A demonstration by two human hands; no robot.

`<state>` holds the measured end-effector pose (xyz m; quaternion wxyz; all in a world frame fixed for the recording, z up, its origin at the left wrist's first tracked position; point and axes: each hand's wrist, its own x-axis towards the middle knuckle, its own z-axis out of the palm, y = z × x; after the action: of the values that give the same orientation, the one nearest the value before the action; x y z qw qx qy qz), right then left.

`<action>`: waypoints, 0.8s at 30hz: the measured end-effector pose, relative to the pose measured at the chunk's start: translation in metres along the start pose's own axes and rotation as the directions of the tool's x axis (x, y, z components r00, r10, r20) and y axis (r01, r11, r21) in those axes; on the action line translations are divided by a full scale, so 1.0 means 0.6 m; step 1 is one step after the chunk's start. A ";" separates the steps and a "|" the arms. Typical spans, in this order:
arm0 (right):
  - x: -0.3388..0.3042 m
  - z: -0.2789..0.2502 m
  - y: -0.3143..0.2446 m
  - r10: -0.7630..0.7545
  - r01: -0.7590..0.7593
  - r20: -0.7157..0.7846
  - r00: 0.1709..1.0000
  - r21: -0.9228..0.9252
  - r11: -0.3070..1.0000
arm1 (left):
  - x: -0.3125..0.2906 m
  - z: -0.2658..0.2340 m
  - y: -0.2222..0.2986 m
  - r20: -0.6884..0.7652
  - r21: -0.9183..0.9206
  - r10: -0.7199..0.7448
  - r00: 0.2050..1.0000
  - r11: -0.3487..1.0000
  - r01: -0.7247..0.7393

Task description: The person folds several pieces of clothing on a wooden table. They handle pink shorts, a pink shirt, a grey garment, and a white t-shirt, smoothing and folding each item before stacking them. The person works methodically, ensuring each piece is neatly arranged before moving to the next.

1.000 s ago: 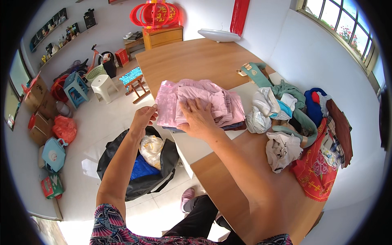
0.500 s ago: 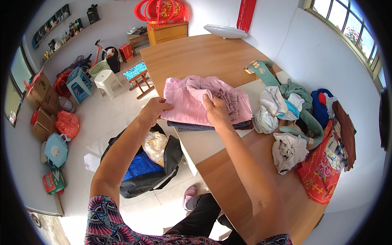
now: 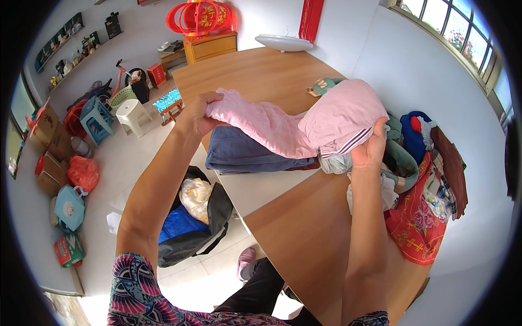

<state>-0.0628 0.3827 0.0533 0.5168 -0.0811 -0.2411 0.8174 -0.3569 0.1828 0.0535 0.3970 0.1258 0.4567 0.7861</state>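
A pink garment [image 3: 343,115] with a dark-and-white striped band is stretched between my two hands above the table. My left hand [image 3: 204,113] is closed on its thin, satiny end. At the right, my right hand [image 3: 371,144] grips the striped edge, where the cloth billows out. Folded dark blue clothing [image 3: 239,151] lies beneath the pink cloth at the table's left edge. What exact kind of garment the pink one is, I cannot tell.
The wooden table [image 3: 283,217] carries a clothes heap at its right, with a red floral cloth [image 3: 418,220] and a green strap-like piece [image 3: 408,168]. A black bag [image 3: 217,209] with blue and cream items stands on the floor. Stools [image 3: 133,115] are farther left.
The pink garment has been lifted off the dark blue clothing and spread out sideways. My right hand has moved right with one end, while my left has risen slightly with the other.
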 end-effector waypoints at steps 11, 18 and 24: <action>0.006 -0.054 -0.043 -0.045 0.045 -0.029 0.999 0.015 0.999 | 0.011 0.231 0.073 0.168 -0.395 0.324 0.931 0.887 -0.238; -0.036 0.039 0.038 -0.069 0.136 0.211 0.975 -0.326 0.935 | -0.045 0.138 0.214 0.248 -0.489 0.514 0.821 0.798 -0.352; -0.081 0.001 0.314 0.034 0.716 0.716 0.698 -0.698 0.003 | -0.085 0.053 0.225 -0.040 -0.304 0.607 0.793 0.749 -0.589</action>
<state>-0.1926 0.2735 -0.0417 0.4277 -0.0937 -0.8610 0.2588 -0.3743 0.1288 0.1898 0.1526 0.2272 0.2550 0.9274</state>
